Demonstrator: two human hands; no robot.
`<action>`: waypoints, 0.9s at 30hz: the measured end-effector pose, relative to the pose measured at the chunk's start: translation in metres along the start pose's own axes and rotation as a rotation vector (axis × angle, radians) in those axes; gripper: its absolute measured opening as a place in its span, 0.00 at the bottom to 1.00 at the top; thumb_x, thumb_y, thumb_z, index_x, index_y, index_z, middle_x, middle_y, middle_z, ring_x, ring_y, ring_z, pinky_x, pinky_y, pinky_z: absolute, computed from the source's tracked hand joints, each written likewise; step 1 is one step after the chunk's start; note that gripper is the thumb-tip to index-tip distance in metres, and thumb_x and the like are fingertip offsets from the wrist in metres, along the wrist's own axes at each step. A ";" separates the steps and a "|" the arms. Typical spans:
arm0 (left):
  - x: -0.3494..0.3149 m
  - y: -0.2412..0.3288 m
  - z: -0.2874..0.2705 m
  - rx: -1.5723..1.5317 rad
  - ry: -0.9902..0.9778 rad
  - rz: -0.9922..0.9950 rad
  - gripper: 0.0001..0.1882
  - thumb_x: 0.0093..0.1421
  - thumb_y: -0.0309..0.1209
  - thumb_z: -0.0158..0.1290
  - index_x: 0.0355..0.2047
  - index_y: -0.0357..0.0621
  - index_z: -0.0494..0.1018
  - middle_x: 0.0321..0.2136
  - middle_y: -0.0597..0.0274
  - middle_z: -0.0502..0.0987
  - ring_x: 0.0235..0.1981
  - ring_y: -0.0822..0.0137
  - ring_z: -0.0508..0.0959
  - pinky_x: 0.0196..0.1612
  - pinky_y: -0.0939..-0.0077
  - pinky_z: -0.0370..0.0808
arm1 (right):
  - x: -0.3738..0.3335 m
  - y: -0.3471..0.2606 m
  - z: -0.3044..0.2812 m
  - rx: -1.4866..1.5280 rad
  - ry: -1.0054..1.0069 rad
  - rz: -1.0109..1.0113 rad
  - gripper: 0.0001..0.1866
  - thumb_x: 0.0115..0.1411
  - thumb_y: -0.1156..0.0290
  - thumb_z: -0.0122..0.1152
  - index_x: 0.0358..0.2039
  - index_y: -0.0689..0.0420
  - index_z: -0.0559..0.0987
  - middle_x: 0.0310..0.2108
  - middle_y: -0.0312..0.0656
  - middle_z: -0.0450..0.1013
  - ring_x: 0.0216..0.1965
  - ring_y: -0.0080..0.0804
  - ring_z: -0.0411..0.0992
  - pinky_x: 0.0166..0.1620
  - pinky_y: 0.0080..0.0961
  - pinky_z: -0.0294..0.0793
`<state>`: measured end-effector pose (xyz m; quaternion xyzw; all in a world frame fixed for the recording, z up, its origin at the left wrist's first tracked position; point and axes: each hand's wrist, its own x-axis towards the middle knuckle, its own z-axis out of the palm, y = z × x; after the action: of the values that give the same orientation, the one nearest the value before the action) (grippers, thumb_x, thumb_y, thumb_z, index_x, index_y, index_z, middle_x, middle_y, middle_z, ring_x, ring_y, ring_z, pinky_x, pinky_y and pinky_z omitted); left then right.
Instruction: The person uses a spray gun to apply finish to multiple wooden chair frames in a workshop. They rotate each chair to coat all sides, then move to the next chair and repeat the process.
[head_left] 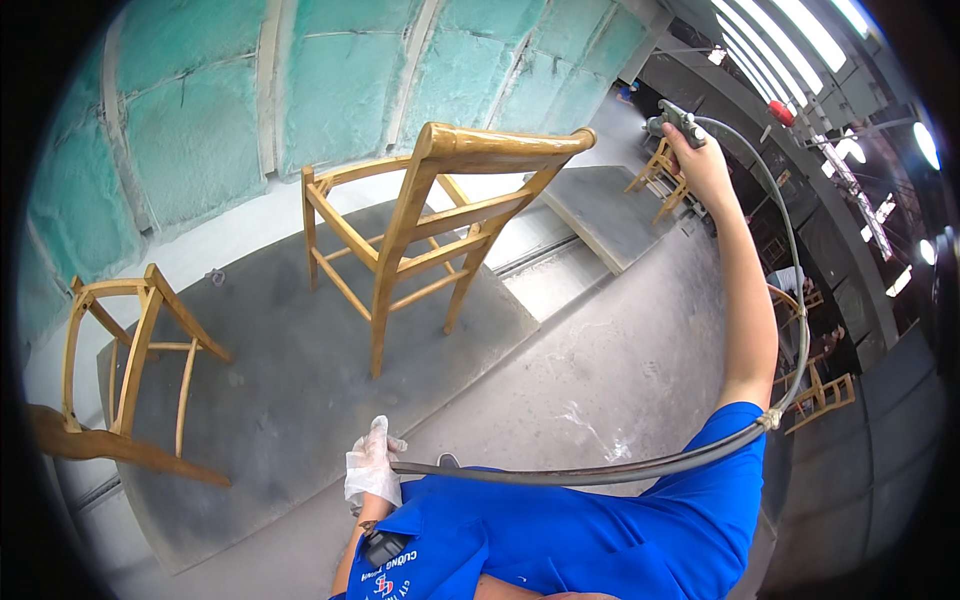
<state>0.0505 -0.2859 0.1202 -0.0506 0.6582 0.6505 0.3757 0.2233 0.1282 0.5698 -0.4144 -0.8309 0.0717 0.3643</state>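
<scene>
Spray gun [682, 124]: in the head view, the right hand [700, 165] gripped it high, pale mist at its nozzle.
Chair [505, 144]: stood on the dark board [270, 320], left of the gun.
Hose [600, 475]: looped outside the right arm; best kept off the wood.
Left hand [371, 468]: gloved, touching the hose; I could not tell whether its fingers closed round it.
Stroke: even, steady passes, square to each rail, seemed best.

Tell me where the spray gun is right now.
In the head view, the spray gun is at the upper right, held in the person's bare right hand, with the grey hose curving away to its right.
</scene>
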 end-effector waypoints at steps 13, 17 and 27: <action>-0.008 0.002 -0.006 -0.113 0.109 0.090 0.30 0.65 0.54 0.59 0.14 0.46 0.68 0.15 0.54 0.77 0.10 0.76 0.62 0.13 0.77 0.55 | -0.110 0.040 0.163 -0.302 -0.118 -0.299 0.24 0.65 0.58 0.62 0.62 0.45 0.74 0.45 0.51 0.79 0.47 0.53 0.78 0.48 0.46 0.78; -0.015 -0.001 -0.008 -0.162 0.144 0.119 0.29 0.65 0.51 0.59 0.15 0.46 0.68 0.15 0.54 0.78 0.09 0.76 0.62 0.13 0.77 0.55 | -0.139 0.059 0.226 -0.331 -0.334 -0.283 0.24 0.66 0.55 0.61 0.61 0.44 0.74 0.41 0.54 0.79 0.43 0.55 0.79 0.44 0.48 0.78; -0.050 -0.003 -0.020 -0.220 0.302 0.106 0.25 0.65 0.49 0.61 0.18 0.45 0.72 0.18 0.57 0.79 0.12 0.78 0.63 0.17 0.79 0.58 | -0.227 0.114 0.367 -0.338 -0.779 -0.320 0.27 0.65 0.59 0.60 0.64 0.46 0.69 0.39 0.55 0.79 0.41 0.56 0.80 0.44 0.49 0.79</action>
<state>0.0796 -0.3255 0.1434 -0.1537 0.6338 0.7222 0.2303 0.1408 0.1008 0.1314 -0.2768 -0.9596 0.0284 -0.0419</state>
